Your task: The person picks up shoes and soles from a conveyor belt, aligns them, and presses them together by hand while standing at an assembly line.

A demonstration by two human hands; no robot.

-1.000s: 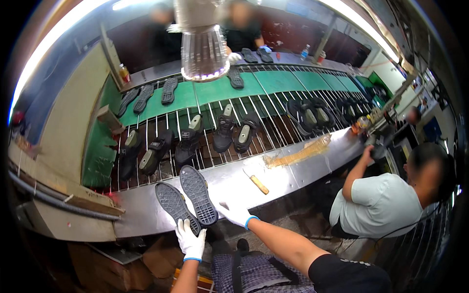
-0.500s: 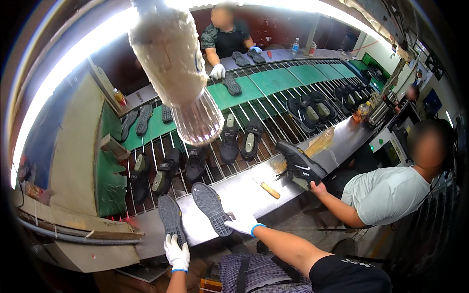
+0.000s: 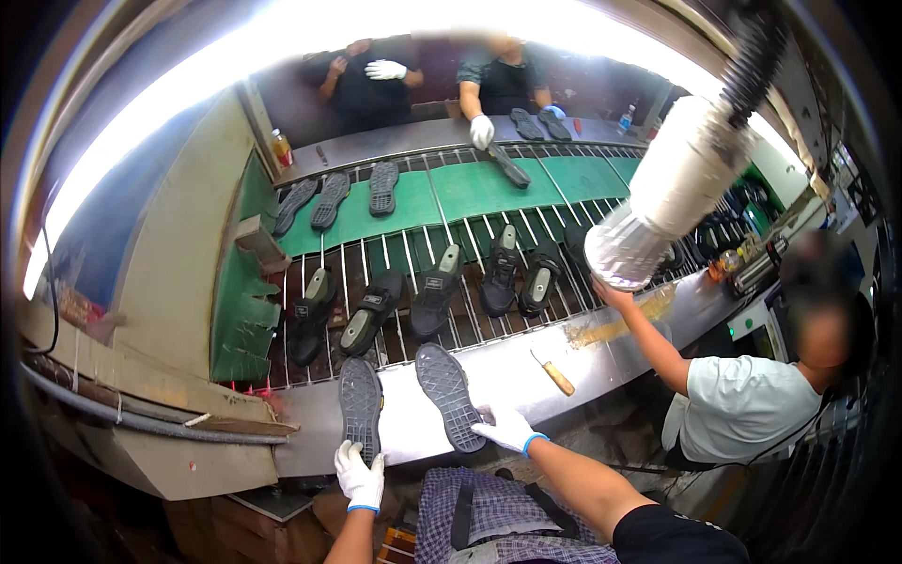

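Both my hands wear white gloves with blue cuffs. My left hand (image 3: 360, 477) grips the near end of a dark grey shoe sole (image 3: 360, 393), which lies along the metal ledge with its tread up. To its right, a second shoe sole (image 3: 443, 387) also shows its tread, and my right hand (image 3: 507, 429) pinches its near right edge. The two soles are apart, roughly side by side. A knife with a yellow handle (image 3: 558, 378) rests on the ledge farther right.
Beyond the metal ledge (image 3: 601, 343), black shoes (image 3: 440, 296) stand on a rod conveyor, with more soles (image 3: 382, 188) on its green strip. A white lamp-like fixture (image 3: 676, 169) hangs at upper right. A co-worker (image 3: 752, 395) reaches in from the right; others stand across.
My view has shifted left, while my hands keep their holds on both soles. The right co-worker's arm has moved from the ledge to the conveyor. Across, a co-worker's sole has tilted.
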